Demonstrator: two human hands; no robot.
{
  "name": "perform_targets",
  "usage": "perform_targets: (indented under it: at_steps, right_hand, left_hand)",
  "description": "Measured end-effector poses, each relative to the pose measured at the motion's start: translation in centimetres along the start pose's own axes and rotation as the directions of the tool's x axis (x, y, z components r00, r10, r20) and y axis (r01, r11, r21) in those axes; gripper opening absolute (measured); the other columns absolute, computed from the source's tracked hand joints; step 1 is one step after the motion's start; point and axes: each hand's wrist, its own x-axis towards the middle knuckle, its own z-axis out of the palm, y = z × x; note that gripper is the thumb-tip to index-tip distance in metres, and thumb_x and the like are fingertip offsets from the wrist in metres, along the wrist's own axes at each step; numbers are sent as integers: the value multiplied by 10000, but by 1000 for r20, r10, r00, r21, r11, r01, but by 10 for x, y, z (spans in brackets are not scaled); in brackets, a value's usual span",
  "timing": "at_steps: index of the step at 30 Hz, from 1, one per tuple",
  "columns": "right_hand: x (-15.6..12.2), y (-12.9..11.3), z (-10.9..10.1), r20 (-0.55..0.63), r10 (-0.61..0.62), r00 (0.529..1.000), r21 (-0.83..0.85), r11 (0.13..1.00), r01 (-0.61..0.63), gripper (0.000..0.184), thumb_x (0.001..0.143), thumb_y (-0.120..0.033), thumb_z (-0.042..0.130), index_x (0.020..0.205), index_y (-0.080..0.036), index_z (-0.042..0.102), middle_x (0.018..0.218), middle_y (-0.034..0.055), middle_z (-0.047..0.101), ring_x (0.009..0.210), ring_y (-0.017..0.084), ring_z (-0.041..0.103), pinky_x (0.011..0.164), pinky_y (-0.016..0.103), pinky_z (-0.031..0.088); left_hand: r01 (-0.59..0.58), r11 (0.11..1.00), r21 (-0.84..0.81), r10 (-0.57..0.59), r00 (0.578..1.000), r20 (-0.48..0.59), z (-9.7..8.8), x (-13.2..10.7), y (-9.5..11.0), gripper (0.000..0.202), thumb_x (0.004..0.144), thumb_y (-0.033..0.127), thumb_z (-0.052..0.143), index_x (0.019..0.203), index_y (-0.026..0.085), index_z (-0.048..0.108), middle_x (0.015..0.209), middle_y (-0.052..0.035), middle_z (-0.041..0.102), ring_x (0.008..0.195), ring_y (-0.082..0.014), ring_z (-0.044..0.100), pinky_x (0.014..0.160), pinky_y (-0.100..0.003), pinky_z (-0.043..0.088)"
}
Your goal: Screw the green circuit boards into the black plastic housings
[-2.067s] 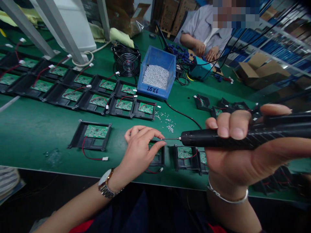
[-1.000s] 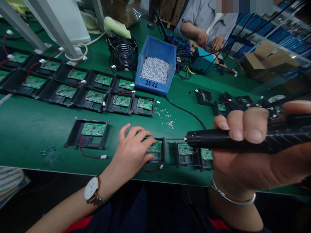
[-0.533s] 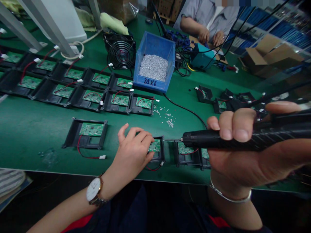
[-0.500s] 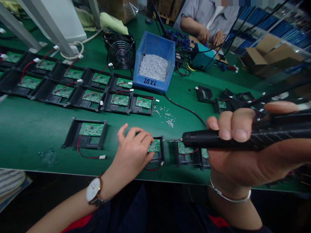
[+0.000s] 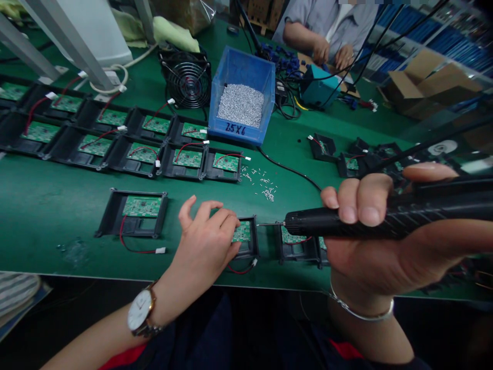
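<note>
My right hand (image 5: pixel 370 231) is wrapped around a black electric screwdriver (image 5: pixel 346 218), held level and pointing left. Its thin bit reaches the right wall of a small black plastic case (image 5: pixel 254 250) with a green circuit board (image 5: pixel 242 232) inside. Gripping that case from the left is my left hand (image 5: pixel 210 231), its fingers and thumb covering the case's left part. A red and black lead with a white plug (image 5: pixel 254 262) hangs from its near side. Just to the right, another cased board (image 5: pixel 295 235) sits partly behind the screwdriver.
A single cased board (image 5: pixel 143 206) lies left of my hands. Behind stand rows of similar cases (image 5: pixel 188 158), loose screws (image 5: pixel 268 194), a blue screw bin (image 5: pixel 241 131) and a fan (image 5: pixel 189 79). More cases (image 5: pixel 323 147) lie right. Across the bench, a co-worker's hands (image 5: pixel 342 55) handle small parts.
The view has shifted slightly, and my right hand with the screwdriver sits a little further left in it. Both hands keep their holds, with the bit still at the case's right wall.
</note>
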Motion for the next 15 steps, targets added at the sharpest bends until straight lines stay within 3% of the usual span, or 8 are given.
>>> perform_targets:
  at_steps: [5, 12, 15]
  right_hand:
    - [-1, 0, 1, 3, 21, 1000, 8, 1000, -21, 368, 915, -652, 823, 1067, -322, 765, 598, -101, 497, 506, 129, 472, 628, 332, 515]
    - [-10, 3, 9, 17, 9, 1000, -57, 998, -8, 413, 896, -706, 812, 1044, -323, 769, 578, -94, 543, 490, 128, 486, 575, 338, 517]
    - [-18, 7, 8, 120, -27, 992, -45, 998, 32, 377, 890, -636, 854, 1096, -325, 794, 587, -85, 570, 482, 135, 488, 561, 356, 517]
  left_hand:
    - [7, 1000, -12, -7, 1000, -6, 2, -2, 0, 282, 836, 158, 886, 1067, 230, 742, 1156, -66, 859, 1296, -438, 667, 1237, -791, 252]
    - [33, 999, -14, -33, 999, -31, 5, -4, 1, 259, 858, 179, 893, 1063, 254, 755, 1157, -53, 866, 1298, -439, 666, 1233, -786, 238]
    - [54, 998, -26, -56, 997, -54, 8, -4, 1, 257, 850, 171, 907, 1042, 263, 763, 1144, -35, 875, 1284, -427, 673, 1225, -779, 243]
